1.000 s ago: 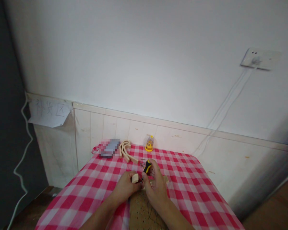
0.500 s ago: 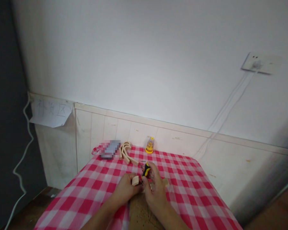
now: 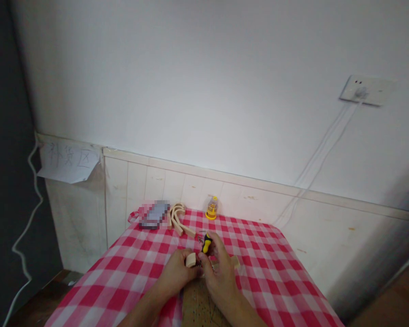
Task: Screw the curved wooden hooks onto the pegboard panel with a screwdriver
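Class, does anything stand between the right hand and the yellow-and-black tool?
Nothing visible does: the right hand grips the yellow-and-black tool directly. The left hand holds a pale wooden piece beside it.

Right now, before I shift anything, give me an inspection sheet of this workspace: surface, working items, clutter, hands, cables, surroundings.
Surface: red-and-white checked cloth; brown board at the near edge.
Working items: pale wooden piece, yellow-and-black tool.
Clutter: curved wooden pieces, yellow-based container and pixelated grey item along the far side.
Hands: left hand grips the wooden piece; right hand holds the tool upright-ish, its tip hidden.
Cables: white cables run down from a wall socket; another white cable hangs at left.
Surroundings: pale wall, handwritten paper at left.
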The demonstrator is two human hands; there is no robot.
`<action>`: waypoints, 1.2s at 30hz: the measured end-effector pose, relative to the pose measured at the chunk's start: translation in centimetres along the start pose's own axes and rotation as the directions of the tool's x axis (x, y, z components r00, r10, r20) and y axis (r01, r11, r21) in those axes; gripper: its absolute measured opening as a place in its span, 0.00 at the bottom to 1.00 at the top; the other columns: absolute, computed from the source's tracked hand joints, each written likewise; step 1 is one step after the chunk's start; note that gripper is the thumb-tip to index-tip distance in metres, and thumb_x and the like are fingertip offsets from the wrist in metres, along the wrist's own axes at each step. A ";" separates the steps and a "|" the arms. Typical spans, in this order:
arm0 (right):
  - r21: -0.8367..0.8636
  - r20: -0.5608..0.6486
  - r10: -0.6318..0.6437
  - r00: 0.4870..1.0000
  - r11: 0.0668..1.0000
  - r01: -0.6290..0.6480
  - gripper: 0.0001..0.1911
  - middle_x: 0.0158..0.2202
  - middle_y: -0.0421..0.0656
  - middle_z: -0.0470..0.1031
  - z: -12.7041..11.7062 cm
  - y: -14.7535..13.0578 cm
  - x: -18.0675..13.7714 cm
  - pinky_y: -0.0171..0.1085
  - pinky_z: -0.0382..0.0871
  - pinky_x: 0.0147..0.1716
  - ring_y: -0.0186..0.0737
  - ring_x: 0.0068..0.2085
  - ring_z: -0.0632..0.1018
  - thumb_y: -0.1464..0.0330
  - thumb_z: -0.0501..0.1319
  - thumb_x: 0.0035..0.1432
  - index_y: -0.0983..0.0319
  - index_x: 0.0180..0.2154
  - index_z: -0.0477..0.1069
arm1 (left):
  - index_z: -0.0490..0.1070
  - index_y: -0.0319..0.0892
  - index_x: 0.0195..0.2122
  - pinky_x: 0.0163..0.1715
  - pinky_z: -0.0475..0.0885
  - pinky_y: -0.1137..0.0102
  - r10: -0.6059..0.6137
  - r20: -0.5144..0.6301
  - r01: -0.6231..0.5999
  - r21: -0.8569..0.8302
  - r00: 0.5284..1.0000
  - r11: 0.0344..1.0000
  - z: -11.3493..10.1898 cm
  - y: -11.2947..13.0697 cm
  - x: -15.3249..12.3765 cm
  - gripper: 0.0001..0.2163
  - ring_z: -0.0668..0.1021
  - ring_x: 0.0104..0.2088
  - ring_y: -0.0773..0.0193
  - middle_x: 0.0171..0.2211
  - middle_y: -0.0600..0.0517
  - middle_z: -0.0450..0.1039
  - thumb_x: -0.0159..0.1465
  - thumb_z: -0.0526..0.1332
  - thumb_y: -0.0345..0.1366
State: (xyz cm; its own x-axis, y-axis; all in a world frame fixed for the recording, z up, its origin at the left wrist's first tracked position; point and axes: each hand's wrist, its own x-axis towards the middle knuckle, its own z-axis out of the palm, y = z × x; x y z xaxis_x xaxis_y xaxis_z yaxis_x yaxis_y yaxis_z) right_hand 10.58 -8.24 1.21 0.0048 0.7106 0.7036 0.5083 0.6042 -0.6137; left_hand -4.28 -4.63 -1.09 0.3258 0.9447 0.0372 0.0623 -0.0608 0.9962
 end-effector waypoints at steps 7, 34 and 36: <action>-0.031 -0.001 -0.008 1.000 0.999 0.008 0.26 0.59 0.48 0.76 -0.1 0.3 -0.1 0.46 0.79 0.52 0.48 0.55 0.81 0.69 0.60 0.65 0.53 0.64 0.65 | 0.72 0.38 0.24 0.29 0.60 0.71 0.007 -0.003 -0.007 -0.009 1.000 1.000 0.0 -0.3 0.1 0.12 0.68 0.26 0.65 0.21 0.56 0.68 0.46 0.72 0.39; -0.015 0.016 0.013 1.000 1.000 -0.012 0.26 0.56 0.48 0.79 -0.7 0.3 0.1 0.44 0.79 0.52 0.47 0.53 0.82 0.70 0.59 0.66 0.55 0.64 0.65 | 0.65 0.41 0.24 0.29 0.55 0.71 0.017 0.089 -0.016 -0.008 0.996 1.000 -0.4 0.5 -0.3 0.08 0.64 0.26 0.66 0.22 0.57 0.62 0.50 0.64 0.37; -0.040 0.007 0.012 1.000 0.999 -0.011 0.25 0.55 0.48 0.79 -0.8 0.3 0.1 0.44 0.79 0.52 0.47 0.52 0.83 0.70 0.59 0.65 0.55 0.63 0.65 | 0.66 0.41 0.24 0.28 0.56 0.71 0.026 0.078 -0.025 -0.006 0.997 1.000 -0.3 0.5 -0.3 0.09 0.64 0.26 0.66 0.22 0.57 0.62 0.50 0.65 0.37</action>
State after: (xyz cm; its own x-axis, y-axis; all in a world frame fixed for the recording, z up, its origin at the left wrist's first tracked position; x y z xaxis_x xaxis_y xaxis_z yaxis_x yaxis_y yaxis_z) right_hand 11.36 -8.27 1.41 0.0044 0.7202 0.6938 0.5426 0.5810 -0.6066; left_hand -4.70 -4.88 -0.62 0.3995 0.9150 0.0567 0.0485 -0.0828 0.9954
